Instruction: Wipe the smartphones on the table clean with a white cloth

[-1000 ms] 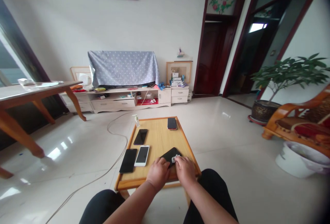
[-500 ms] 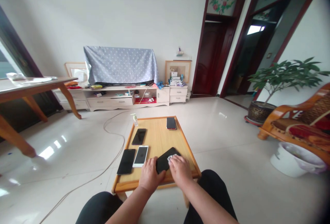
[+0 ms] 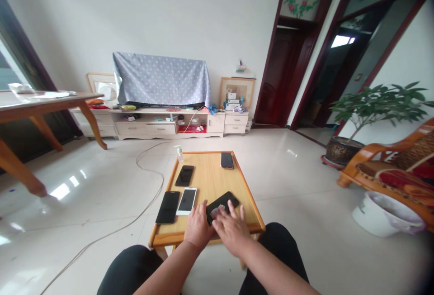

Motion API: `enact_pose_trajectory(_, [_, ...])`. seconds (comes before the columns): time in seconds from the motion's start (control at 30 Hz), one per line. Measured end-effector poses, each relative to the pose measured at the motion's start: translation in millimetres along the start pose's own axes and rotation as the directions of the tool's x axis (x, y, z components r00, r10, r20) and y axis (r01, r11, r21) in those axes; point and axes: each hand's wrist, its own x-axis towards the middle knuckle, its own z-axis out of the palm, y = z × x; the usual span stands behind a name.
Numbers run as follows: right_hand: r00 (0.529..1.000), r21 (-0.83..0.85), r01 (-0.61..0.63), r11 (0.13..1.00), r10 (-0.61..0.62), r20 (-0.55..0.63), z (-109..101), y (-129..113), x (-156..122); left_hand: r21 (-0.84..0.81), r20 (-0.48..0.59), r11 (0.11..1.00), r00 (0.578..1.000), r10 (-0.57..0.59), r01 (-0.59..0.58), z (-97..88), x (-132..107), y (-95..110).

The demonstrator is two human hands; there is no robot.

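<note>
On the near right part of the low wooden table (image 3: 210, 179), our two hands meet over a black phone (image 3: 228, 197) that lies flat and slanted, just ahead of our knees. Left hand (image 3: 197, 226): fingers bent, set against the phone's near left end. We cannot tell if they clamp it or only brace it. Right hand (image 3: 231, 228): palm down, fingers (image 3: 232, 206) spread and straight, pressing a small pale wipe (image 3: 217, 210) onto the screen. The wipe is mostly hidden under the fingertips.

Just left of our left hand lies a white phone (image 3: 187, 201), face up, with a second dark phone (image 3: 167, 206) just beside it at the table's left edge. Farther up the left side is a third dark phone (image 3: 185, 175). A red-edged phone (image 3: 227, 160) sits near the far edge, well apart from the rest. A small pump bottle (image 3: 179, 153) stands upright by the far left corner. A pale cable (image 3: 144, 170) loops over the tiled floor to the table's left. We see a potted plant (image 3: 369, 105) and a wooden armchair (image 3: 400, 159) at right.
</note>
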Motion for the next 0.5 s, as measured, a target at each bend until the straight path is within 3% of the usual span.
enact_pose_trajectory(0.07, [0.996, 0.024, 0.090, 0.996, -0.090, 0.028, 3.4, -6.5, -2.3, -0.009, 0.000, 1.000, 1.000, 0.009, -0.009, 0.5, -1.0, -2.0])
enact_pose_trajectory(0.1, [0.996, 0.021, 0.079, 0.997, -0.080, 0.036, 2.3, -5.8, -0.1, -0.011, -0.003, 1.000, 1.000, 0.004, -0.004, 0.6, -1.3, -2.4])
enact_pose_trajectory(0.23, [0.982, -0.065, -0.185, 0.981, 0.186, 0.010, -9.3, 6.9, 20.1, 0.001, -0.016, 1.000, 1.000, -0.024, 0.024, 1.0, -1.4, -2.1])
enact_pose_trajectory(0.3, [0.973, -0.083, -0.228, 0.970, 0.230, 0.007, -8.2, 4.9, 24.0, 0.000, -0.022, 1.000, 1.000, -0.015, 0.015, 2.0, -1.4, -2.9])
enact_pose_trajectory(0.43, [0.996, -0.027, 0.070, 0.997, -0.068, 0.056, 7.7, -13.3, 15.5, -0.024, -0.037, 0.999, 0.999, 0.026, -0.027, 4.3, -1.8, -5.9])
enact_pose_trajectory(0.5, [0.993, -0.014, 0.106, 0.994, -0.105, 0.054, 9.0, -13.4, 16.8, -0.027, -0.042, 0.999, 0.999, 0.017, -0.018, 4.3, -2.0, -6.1])
